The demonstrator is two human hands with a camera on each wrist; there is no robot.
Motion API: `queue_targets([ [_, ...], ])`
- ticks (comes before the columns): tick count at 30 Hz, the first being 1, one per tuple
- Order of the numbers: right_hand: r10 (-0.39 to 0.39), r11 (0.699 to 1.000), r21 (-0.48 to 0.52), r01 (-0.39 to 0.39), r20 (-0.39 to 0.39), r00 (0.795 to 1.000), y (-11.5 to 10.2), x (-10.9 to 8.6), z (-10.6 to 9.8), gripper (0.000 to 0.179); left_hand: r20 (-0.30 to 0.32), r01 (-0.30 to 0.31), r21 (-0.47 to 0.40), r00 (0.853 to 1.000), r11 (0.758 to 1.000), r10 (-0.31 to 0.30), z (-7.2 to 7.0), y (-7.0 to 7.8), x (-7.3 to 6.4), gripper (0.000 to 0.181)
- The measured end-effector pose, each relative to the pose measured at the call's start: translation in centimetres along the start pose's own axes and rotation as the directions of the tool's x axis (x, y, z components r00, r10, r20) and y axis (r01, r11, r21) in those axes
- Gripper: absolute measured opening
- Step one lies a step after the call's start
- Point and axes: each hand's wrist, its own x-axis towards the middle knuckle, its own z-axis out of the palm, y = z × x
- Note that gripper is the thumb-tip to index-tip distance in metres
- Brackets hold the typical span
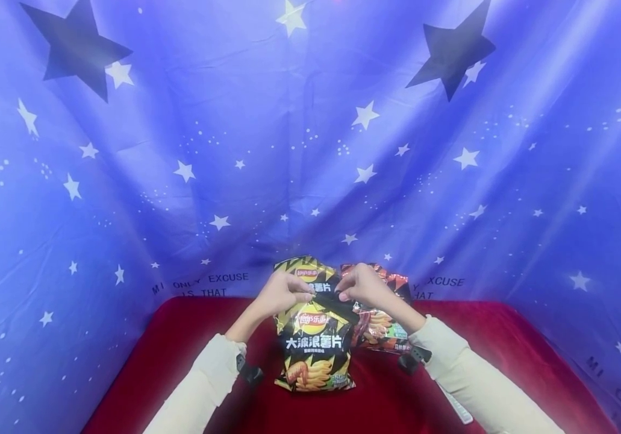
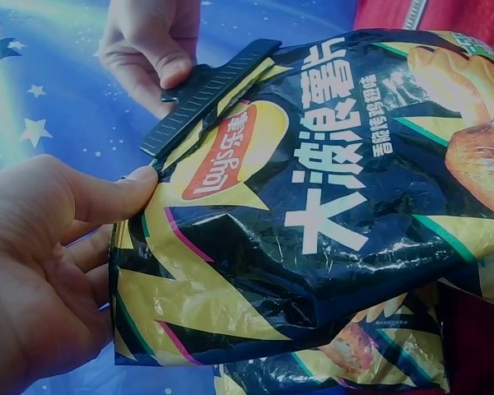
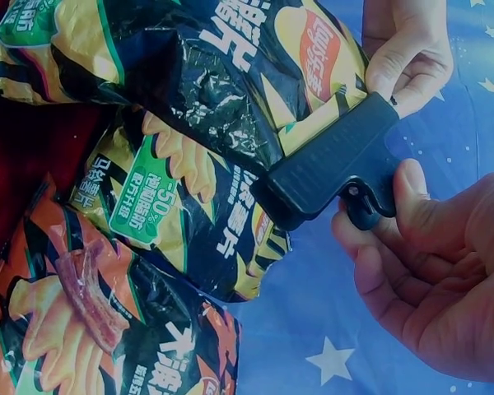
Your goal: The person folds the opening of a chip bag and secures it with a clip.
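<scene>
A black and yellow bag of potato chips (image 1: 315,343) is held up in front, its printed front facing the head camera. My left hand (image 1: 284,294) pinches a top corner of this bag between thumb and fingers. In the right wrist view a wide black bag clip (image 3: 325,169) sits across part of the bag's top edge. Thumb and fingers of my right hand (image 3: 453,255) pinch the handle of the clip. From the left wrist side, the clip's long jaw lies over the yellow top strip, close to my left thumb (image 2: 123,191).
Behind the held bag stands a second yellow and black chip bag (image 3: 160,197). An orange and black chip bag (image 3: 82,304) is beside it, to the right in the head view. A red cloth (image 1: 191,337) covers the table, and a blue star-printed curtain (image 1: 267,150) hangs behind.
</scene>
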Motion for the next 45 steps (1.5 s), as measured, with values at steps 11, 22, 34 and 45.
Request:
queue_targets([
  [11,0.014,1.0,0.019,-0.014,-0.018,1.0,0.3,-0.1,0.1,0.014,-0.005,0.005,0.003,1.0,1.0,-0.005,0.2,0.1,0.1,0.013],
  [22,0.013,1.0,0.021,-0.013,-0.033,0.999,0.9,0.1,0.5,0.014,-0.02,0.003,0.005,1.0,1.0,-0.003,0.3,0.0,0.1,0.014],
  [34,-0.001,0.999,0.038,0.001,-0.006,1.0,1.2,0.2,0.6,0.016,-0.018,0.014,-0.026,1.0,1.0,-0.014,0.3,-0.3,0.1,0.014],
  [45,-0.021,0.998,0.064,0.019,0.023,1.0,1.3,0.1,0.3,0.018,-0.008,-0.001,-0.025,1.0,1.0,0.001,0.3,-0.3,0.2,0.014],
])
